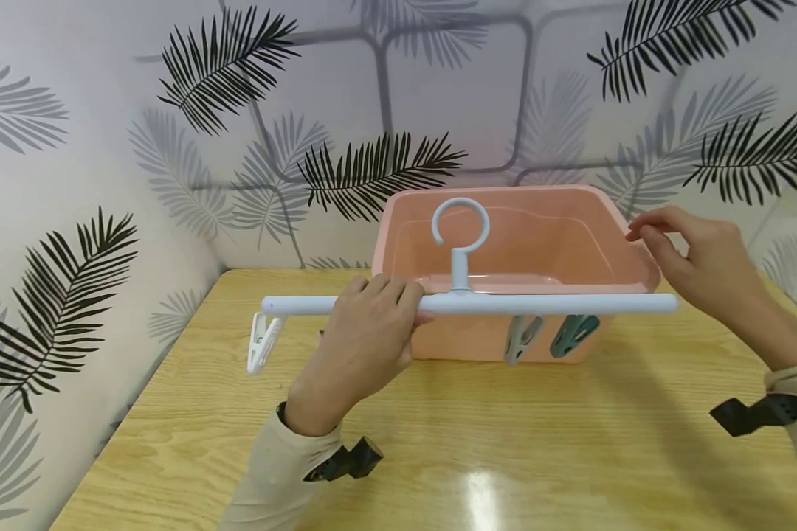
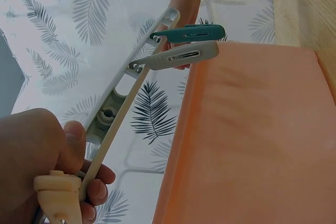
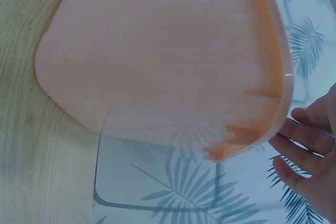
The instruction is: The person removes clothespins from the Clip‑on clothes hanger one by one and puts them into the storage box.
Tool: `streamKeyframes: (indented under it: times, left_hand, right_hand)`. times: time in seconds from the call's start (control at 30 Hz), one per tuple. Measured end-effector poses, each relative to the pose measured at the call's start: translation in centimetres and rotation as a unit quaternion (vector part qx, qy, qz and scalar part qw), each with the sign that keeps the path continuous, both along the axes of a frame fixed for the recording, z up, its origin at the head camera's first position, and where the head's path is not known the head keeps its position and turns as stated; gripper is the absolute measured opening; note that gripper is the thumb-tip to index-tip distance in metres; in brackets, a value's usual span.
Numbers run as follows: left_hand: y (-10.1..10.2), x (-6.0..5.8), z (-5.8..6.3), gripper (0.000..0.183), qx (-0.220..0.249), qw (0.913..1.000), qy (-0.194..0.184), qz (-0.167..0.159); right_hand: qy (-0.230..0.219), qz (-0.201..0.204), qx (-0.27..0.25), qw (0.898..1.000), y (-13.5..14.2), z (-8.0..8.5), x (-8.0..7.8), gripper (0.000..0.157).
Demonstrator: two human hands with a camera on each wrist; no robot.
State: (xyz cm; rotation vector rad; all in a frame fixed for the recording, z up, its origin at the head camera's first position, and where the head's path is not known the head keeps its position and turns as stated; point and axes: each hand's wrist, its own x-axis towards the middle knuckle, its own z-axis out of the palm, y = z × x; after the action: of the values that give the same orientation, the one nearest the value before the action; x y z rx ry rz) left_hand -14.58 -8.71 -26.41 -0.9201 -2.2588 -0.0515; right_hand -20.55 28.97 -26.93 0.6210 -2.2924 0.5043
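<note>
The left hand (image 1: pixel 365 343) is clamped on the bar of a pale hanger (image 1: pixel 551 303), left of its middle, with the back of the hand up and the knuckles over the top; the left wrist view shows the thumb on one side of the bar and curled fingers on the other. Its forearm reaches up from the bottom of the head view. The right hand (image 1: pixel 704 254) is well apart from the left, beyond the right end of the bar, its fingers loosely bent and spread, the fingertips at the right rim of a pink tub (image 1: pixel 454 339); whether they press on the rim I cannot tell. The hanger lies level across the front of the tub, between the two hands, with its round hook (image 1: pixel 460 269) standing upright just right of the left hand. Below the bar hang a white clip (image 1: pixel 259 354) near the left end, outside the left hand, and a grey clip (image 1: pixel 521 339) and a green clip (image 1: pixel 574 335) side by side toward the right end. Both wrists come out of light sleeves (image 1: pixel 272 472), each with a black strap (image 1: pixel 348 459). The tub stands on a wooden table (image 1: pixel 538 442), near a pale wall (image 1: pixel 305 88) patterned with black and grey leaves.
</note>
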Motion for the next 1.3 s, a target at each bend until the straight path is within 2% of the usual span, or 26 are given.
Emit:
streamKeyframes:
  times: [0.13, 0.33, 0.43, 0.53, 0.7, 0.83, 0.9, 1.0, 1.1, 1.17, 1.23, 1.3]
  left_hand:
    - [0.2, -0.2, -0.1, 0.022, 0.0, 1.0, 0.01, -0.002]
    - [0.4, -0.5, 0.1, 0.021, 0.011, 0.9999, 0.012, -0.004]
    - [0.4, -0.6, 0.2, 0.02, 0.013, 0.9999, 0.007, -0.006]
    - [0.4, -0.7, 0.2, 0.02, 0.017, 0.9998, 0.008, -0.006]
    - [0.6, -0.8, 0.5, 0.021, 0.022, 0.9997, 0.012, -0.006]
    - [1.1, -0.9, 0.9, 0.022, 0.018, 0.9997, 0.016, -0.01]
    - [1.3, -0.9, 1.1, 0.022, 0.017, 0.9996, 0.02, -0.012]
    - [1.6, -0.9, 1.2, 0.023, 0.018, 0.9995, 0.019, -0.017]
    - [1.7, -1.0, 1.0, 0.023, 0.018, 0.9996, 0.012, -0.016]
    - [1.8, -1.0, 0.8, 0.024, 0.015, 0.9997, 0.008, -0.016]
    - [1.9, -1.1, 0.6, 0.024, 0.011, 0.9998, 0.003, -0.017]
    - [2.0, -1.1, 0.4, 0.024, 0.007, 0.9998, 0.001, -0.017]
  right_hand:
    - [-0.011, -0.034, -0.001, 0.999, 0.4, 0.3, 1.6, 0.017]
    - [-0.053, -0.065, -0.049, 0.995, 0.9, 0.2, 4.4, 0.026]
    - [-0.079, -0.063, -0.09, 0.991, 0.9, -0.4, 5.6, 0.03]
    - [-0.1, -0.058, -0.153, 0.981, 0.5, -1.5, 6.7, 0.03]
    - [-0.085, -0.028, -0.24, 0.967, -0.1, -3.2, 8.0, 0.022]
    - [-0.115, 0.0, -0.29, 0.95, -0.2, -3.6, 8.7, 0.025]
    - [-0.132, 0.013, -0.301, 0.944, -0.3, -3.5, 9.0, 0.024]
    - [-0.158, 0.026, -0.296, 0.942, -1.0, -3.6, 9.3, 0.022]
    - [-0.197, 0.072, -0.291, 0.934, -1.9, -4.0, 9.4, 0.023]
    - [-0.233, 0.115, -0.292, 0.92, -2.5, -4.5, 9.5, 0.025]
    - [-0.271, 0.159, -0.295, 0.902, -2.9, -4.9, 9.5, 0.027]
    - [-0.297, 0.187, -0.297, 0.888, -3.3, -5.3, 9.4, 0.028]
